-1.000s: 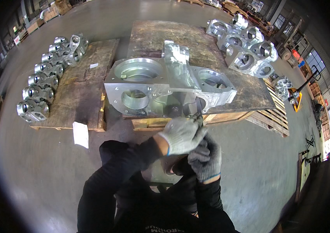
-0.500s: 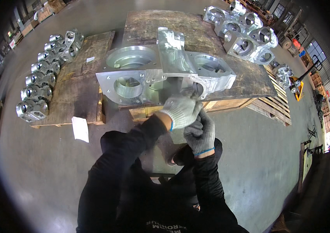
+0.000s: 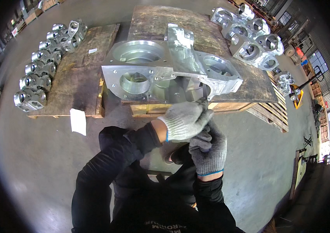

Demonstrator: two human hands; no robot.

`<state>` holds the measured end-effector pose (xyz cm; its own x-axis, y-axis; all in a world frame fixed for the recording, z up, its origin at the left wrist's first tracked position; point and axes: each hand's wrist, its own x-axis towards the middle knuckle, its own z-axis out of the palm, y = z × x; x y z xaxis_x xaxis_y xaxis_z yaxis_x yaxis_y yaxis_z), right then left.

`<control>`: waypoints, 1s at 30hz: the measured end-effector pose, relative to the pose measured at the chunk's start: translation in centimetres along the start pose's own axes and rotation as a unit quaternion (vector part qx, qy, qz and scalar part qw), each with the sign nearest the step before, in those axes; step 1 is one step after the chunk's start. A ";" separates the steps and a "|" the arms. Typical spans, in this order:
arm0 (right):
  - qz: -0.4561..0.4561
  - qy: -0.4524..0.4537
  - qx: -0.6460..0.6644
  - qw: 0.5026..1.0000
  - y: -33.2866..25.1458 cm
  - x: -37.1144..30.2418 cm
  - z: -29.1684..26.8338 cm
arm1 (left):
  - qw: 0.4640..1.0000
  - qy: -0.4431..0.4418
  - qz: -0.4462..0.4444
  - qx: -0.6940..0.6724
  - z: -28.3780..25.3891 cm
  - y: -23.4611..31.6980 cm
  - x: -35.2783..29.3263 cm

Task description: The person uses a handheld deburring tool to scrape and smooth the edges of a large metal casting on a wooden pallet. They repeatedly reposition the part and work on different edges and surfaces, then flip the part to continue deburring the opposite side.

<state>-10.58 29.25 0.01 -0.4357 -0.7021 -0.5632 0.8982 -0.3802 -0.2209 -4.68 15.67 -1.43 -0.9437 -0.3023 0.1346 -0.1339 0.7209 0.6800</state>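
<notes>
A large silver metal casting (image 3: 161, 72) with round bores and a rectangular opening along its near side stands at the table's near edge. My left hand (image 3: 184, 121), in a pale knitted work glove, is closed just in front of that opening, fingertips pinched on a thin dark tool (image 3: 205, 91) that reaches up to the opening's right side. Below and to its right, my right hand (image 3: 210, 150), in a greyer glove, is closed with its fingers curled around the tool's lower end. The gloves hide most of the tool, so its exact kind cannot be told.
The casting rests on a worn wooden table (image 3: 153, 24). To the left, a lower wooden platform (image 3: 77, 79) carries a row of smaller castings (image 3: 36, 83); white paper (image 3: 78, 121) hangs at its edge. More castings (image 3: 248, 52) stand far right, beyond a slatted pallet (image 3: 270, 114) and pallet jack (image 3: 297, 95).
Both hands have drawn back a little toward me and to the right, away from the casting's opening. They stay closed together. The whole view has shifted slightly.
</notes>
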 end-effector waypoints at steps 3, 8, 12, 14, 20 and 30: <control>-0.208 -0.075 -0.418 0.881 0.2 0.2 -0.2 | 0.997 0.072 -0.001 -0.025 -0.1 -0.2 0.2; -0.104 -0.066 -0.215 0.969 0.5 1.6 -0.8 | 0.990 0.013 -0.071 -0.118 0.0 -0.9 0.2; -0.006 -0.138 -0.098 0.986 -0.9 3.0 -2.6 | 0.998 0.061 -0.004 -0.019 0.4 -0.7 0.1; -0.109 -0.195 -0.322 0.920 -1.9 3.6 -3.2 | 0.994 0.067 -0.075 -0.029 0.0 -0.7 0.9; 0.083 -0.125 0.117 0.982 -2.6 2.4 -1.9 | 0.867 0.398 0.117 0.274 -1.9 0.7 -1.5; -0.020 -0.132 -0.044 0.990 0.6 3.9 -1.0 | 0.919 0.142 -0.154 0.334 -11.7 -5.8 -2.3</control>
<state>-11.69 26.86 -3.16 -0.4613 -0.8244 -0.3279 0.8761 -0.3651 -0.3148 1.81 4.92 2.79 -0.7254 -0.6382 0.2578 -0.6267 0.7673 0.1360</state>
